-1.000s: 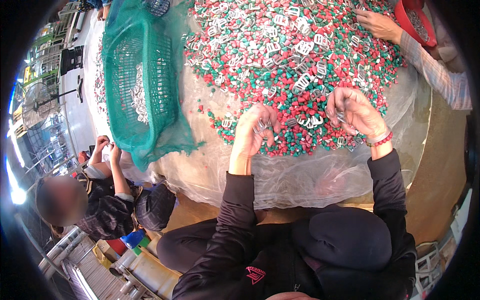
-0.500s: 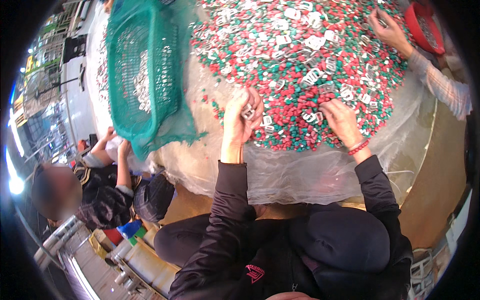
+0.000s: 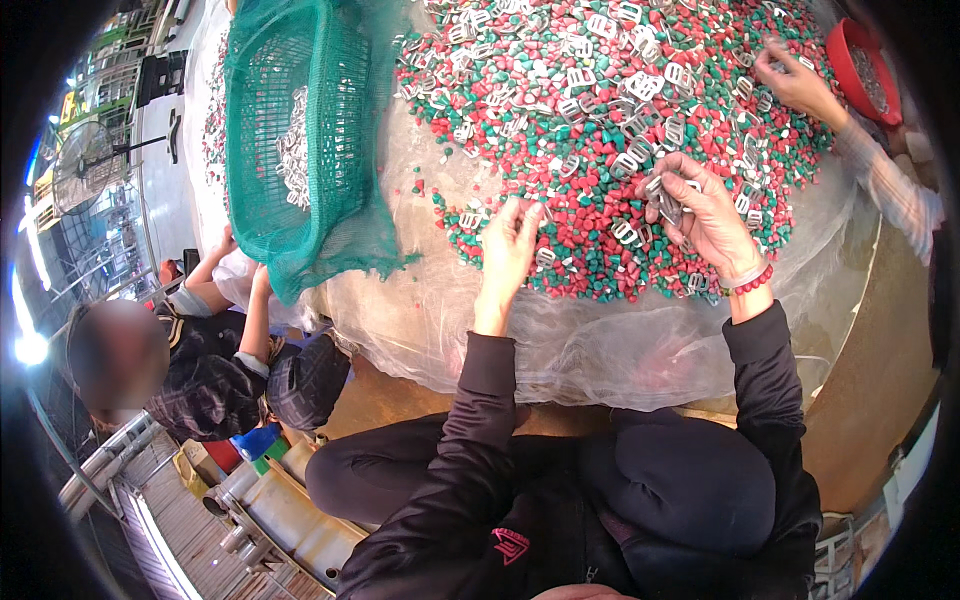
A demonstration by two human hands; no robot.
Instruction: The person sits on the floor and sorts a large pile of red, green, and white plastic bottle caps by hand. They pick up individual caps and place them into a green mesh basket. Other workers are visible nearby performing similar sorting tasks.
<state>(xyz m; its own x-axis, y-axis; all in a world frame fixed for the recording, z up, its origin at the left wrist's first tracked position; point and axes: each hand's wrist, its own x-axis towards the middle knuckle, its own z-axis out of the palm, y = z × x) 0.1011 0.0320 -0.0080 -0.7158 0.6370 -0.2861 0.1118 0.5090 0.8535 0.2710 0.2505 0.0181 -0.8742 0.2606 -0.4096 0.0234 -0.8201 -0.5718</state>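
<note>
A wide heap of small red, green and white stones (image 3: 590, 262) lies before me, with many silver slotted metal buckles (image 3: 580, 77) mixed in. My right hand (image 3: 718, 225) is raised over the heap's near right part, its fingers curled around several metal buckles (image 3: 672, 198). At the near left edge of the heap is my left hand (image 3: 510, 250). Its thumb and fingertips are pinched together at what looks like the thin edge of a buckle, mostly hidden by the fingers. Loose buckles lie close to both hands.
To the left, a green plastic basket (image 3: 237, 170) draped in green netting holds a pile of buckles (image 3: 293, 160). Another person's hand (image 3: 800, 88) is over the heap at far right, beside a red bowl (image 3: 850, 50). A second person (image 3: 215, 365) sits at left. Clear sheeting (image 3: 600, 345) covers the near edge.
My left hand has moved right and turned palm down toward the stones. My right hand has lifted from the heap, now with buckles in its fingers. The view has shifted slightly.
</note>
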